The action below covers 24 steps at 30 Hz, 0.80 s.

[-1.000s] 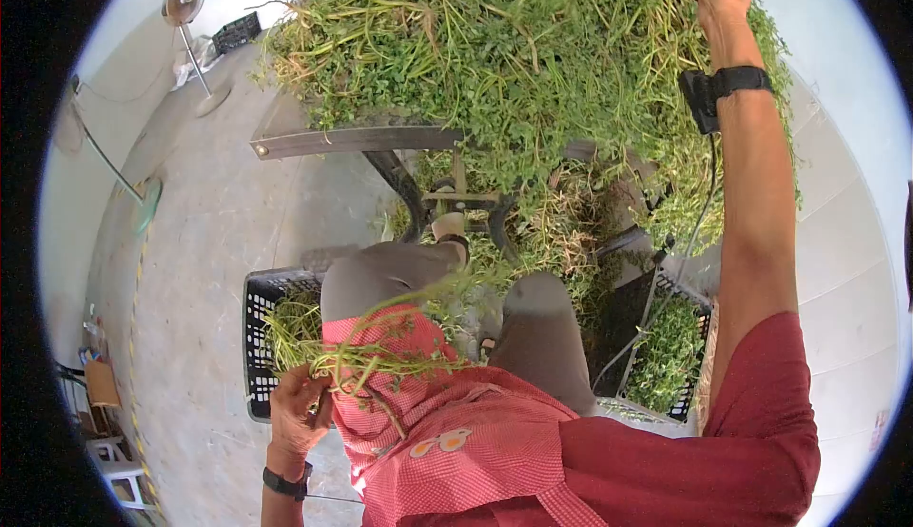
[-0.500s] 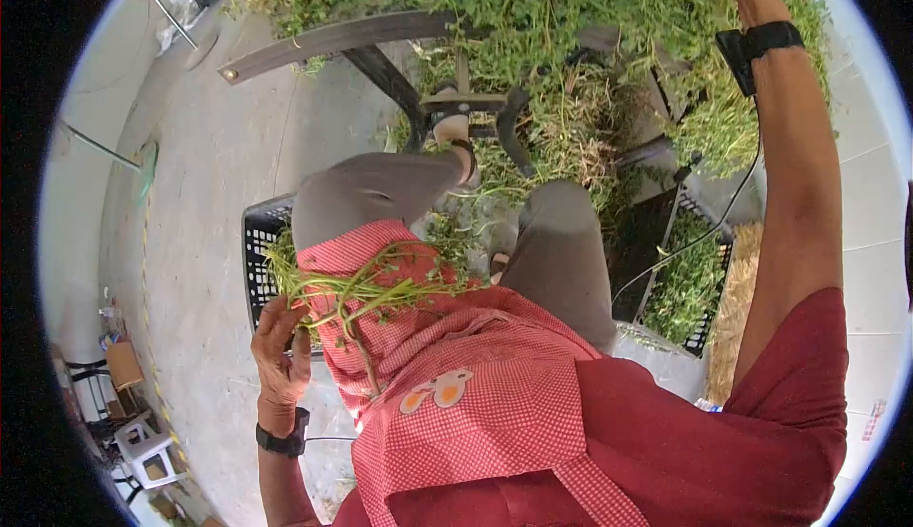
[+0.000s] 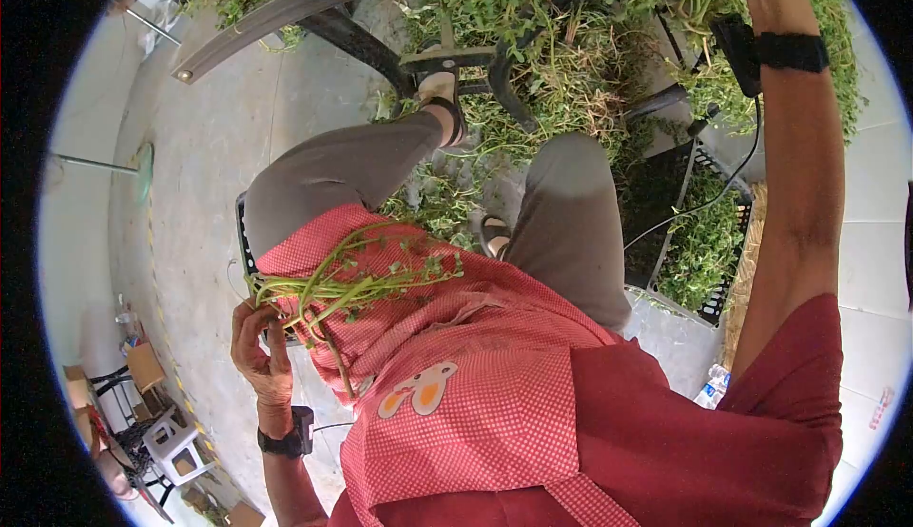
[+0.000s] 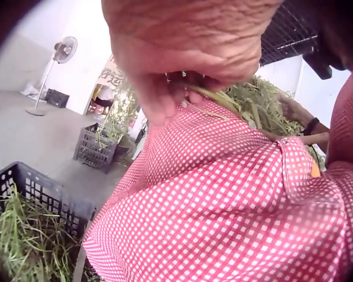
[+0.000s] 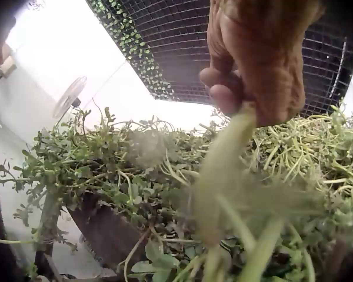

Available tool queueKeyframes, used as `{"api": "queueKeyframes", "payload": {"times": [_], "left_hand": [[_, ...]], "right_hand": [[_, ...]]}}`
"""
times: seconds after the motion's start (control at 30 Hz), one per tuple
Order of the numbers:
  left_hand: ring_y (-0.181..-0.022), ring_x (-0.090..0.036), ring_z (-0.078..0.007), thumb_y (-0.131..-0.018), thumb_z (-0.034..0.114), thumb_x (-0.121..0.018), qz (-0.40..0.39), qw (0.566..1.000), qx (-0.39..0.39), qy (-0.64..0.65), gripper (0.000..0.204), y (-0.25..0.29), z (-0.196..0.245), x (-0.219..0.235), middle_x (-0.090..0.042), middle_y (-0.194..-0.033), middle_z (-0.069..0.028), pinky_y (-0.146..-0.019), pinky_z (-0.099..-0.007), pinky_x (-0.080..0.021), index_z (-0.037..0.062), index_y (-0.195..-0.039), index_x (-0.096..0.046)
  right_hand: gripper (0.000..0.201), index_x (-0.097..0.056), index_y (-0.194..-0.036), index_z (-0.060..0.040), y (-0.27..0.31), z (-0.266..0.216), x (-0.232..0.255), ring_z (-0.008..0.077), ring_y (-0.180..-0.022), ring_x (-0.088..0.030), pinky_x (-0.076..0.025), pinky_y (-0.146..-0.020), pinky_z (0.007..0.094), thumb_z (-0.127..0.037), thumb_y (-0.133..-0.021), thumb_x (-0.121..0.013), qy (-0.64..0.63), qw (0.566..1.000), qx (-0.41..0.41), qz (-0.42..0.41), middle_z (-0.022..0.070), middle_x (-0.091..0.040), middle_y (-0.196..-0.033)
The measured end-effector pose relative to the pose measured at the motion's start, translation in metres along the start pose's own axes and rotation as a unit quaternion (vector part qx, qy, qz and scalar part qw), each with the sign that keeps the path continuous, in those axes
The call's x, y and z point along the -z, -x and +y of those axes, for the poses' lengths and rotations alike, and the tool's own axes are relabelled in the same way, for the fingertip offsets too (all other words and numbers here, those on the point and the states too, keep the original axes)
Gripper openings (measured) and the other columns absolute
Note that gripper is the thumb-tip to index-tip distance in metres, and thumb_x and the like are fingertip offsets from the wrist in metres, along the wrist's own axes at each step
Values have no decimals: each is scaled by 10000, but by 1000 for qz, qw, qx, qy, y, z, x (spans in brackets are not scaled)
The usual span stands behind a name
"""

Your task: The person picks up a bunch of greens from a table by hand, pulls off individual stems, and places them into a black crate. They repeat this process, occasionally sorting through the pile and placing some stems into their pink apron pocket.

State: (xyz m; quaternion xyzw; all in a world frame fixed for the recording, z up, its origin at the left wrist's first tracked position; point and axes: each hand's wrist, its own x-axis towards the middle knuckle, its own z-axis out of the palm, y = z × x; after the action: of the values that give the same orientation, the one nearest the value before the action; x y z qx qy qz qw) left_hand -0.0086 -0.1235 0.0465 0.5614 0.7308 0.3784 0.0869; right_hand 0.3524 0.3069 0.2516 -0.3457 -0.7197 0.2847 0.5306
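My left hand (image 3: 262, 351) is low over the lap and pinches a small bunch of leafy green stems (image 3: 352, 291), which lies across the pink checked apron (image 3: 428, 337). The left wrist view shows the curled fingers from behind, partly hiding the stems. My right hand (image 5: 262, 64) is over the large heap of greens (image 5: 129, 158) on the table. Its thumb and fingers pinch a thick pale-green stem (image 5: 226, 153), which hangs blurred toward the camera. In the head view that hand is mostly cut off by the top edge.
A black crate of trimmed greens (image 3: 704, 242) stands at the right. Another crate (image 4: 53, 200) with stems is beside the left leg. Loose stalks (image 3: 571, 80) litter the floor under the table edge (image 3: 285, 23). A cable (image 3: 680, 215) runs from the right wrist.
The head view has tilted down toward the lap, so the heap has slid up out of frame. My left hand keeps its bunch over the apron; my right arm still reaches to the heap.
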Motion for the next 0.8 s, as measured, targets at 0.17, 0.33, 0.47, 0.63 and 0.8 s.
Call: {"api": "queueKeyframes", "payload": {"times": [0.17,0.33,0.47,0.63,0.8], "left_hand": [[-807,-582,-158,-847,36,-523,17,997,36,59,93,-1,3,-6,-544,-982,-118,-681,-249,-494,-43,-873,-565],[-800,-579,-152,-849,28,-520,14,998,28,63,92,0,0,-6,-536,-983,-115,-699,-258,-490,-49,-879,-559],[-849,-562,-149,-849,28,-518,16,996,17,83,91,1,1,-7,-527,-989,-113,-726,-252,-478,-48,-880,-557],[-857,-549,-144,-852,31,-513,22,996,2,81,92,-3,3,-10,-520,-1006,-110,-728,-247,-472,-42,-890,-552],[-813,-553,-149,-853,41,-511,53,992,29,113,96,1,5,-17,-522,-987,-112,-705,-244,-468,-41,-887,-546]], "right_hand": [[254,-643,-774,-40,12,-1,-10,65,-408,-464,-367,-370,215,-269,-876,-600,-30,998,59,0,-4,-524,-519],[251,-645,-779,-48,22,1,-15,51,-414,-461,-361,-382,202,-272,-882,-595,-61,995,79,-8,-14,-531,-535],[248,-644,-773,-62,23,-1,-11,46,-413,-466,-346,-371,190,-275,-888,-588,-91,996,-10,-19,-26,-540,-540],[241,-638,-772,-52,40,-17,-13,40,-385,-465,-345,-341,172,-254,-890,-584,-118,993,-22,-10,-21,-541,-519],[259,-630,-767,-43,51,-19,-7,43,-376,-452,-352,-340,180,-259,-896,-573,-117,993,14,-21,-18,-531,-512]]}}
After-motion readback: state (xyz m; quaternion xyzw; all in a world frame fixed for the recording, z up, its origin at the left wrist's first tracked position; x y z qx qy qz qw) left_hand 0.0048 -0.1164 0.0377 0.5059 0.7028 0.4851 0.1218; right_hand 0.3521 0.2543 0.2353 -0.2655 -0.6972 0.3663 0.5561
